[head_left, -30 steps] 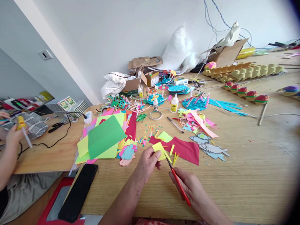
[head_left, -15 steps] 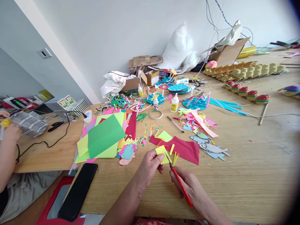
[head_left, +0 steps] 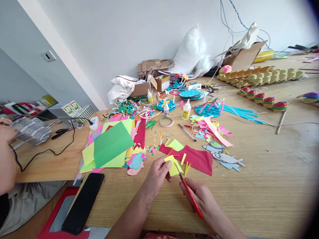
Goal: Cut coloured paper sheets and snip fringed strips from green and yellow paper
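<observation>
Between the thumb and fingers of my left hand (head_left: 160, 171) is a small piece of yellow paper (head_left: 171, 167). My right hand (head_left: 199, 194) grips red-handled scissors (head_left: 191, 196), whose dark blades lie over the paper's right part. Just beyond my hands a dark red paper strip (head_left: 199, 160) rests on the table, with a lime paper piece (head_left: 176, 145) at its upper edge. Thin yellow strips (head_left: 187, 168) lie at its lower edge, beside the blades. To the right are grey-blue paper fish (head_left: 228, 158).
A stack of coloured paper (head_left: 113, 146) lies at left, with more paper fish (head_left: 136, 162) beside it. A black phone (head_left: 83, 202) sits at the front left edge. Glue bottles (head_left: 186, 109), a tape roll (head_left: 165, 121) and a pen (head_left: 187, 132) stand or lie farther back. Another person's arm (head_left: 6, 156) is at far left.
The scissors and my right hand have shifted slightly left and down. The yellow paper is turned a little and shows more of its face. At far left, the other person's hand has moved.
</observation>
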`<state>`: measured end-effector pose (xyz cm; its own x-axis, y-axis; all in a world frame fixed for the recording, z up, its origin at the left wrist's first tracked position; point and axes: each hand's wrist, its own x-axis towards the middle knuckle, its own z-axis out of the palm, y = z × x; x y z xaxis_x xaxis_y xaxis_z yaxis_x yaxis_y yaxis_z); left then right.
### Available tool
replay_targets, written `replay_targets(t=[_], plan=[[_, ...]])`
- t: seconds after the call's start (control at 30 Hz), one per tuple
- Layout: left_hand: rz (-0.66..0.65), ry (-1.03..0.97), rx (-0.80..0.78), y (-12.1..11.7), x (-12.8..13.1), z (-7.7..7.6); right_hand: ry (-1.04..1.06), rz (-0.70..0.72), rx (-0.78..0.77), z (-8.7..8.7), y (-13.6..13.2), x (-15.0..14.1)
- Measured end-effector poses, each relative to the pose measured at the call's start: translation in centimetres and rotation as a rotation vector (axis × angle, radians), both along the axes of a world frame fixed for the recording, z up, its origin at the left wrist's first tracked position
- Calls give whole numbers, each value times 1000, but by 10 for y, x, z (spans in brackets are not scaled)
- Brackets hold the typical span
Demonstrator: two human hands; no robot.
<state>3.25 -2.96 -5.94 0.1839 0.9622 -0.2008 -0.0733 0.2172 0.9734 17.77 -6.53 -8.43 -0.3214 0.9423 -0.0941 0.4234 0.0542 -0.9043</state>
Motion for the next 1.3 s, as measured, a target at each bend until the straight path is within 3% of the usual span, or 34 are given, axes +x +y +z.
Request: replay_targets(t=[0.37, 0.73, 0.97, 1.3], plan=[[-49, -61, -44, -3, 4, -5, 102, 22, -48, -3, 0, 2], [-29, -127, -107, -2, 5, -3, 39, 3, 45, 1, 2, 1], [-73, -160, -122, -5, 7, -5, 57, 19, -50, -1, 3, 2], [-78, -177, -141, -3, 9, -6, 114, -22, -70, 0, 4, 2]])
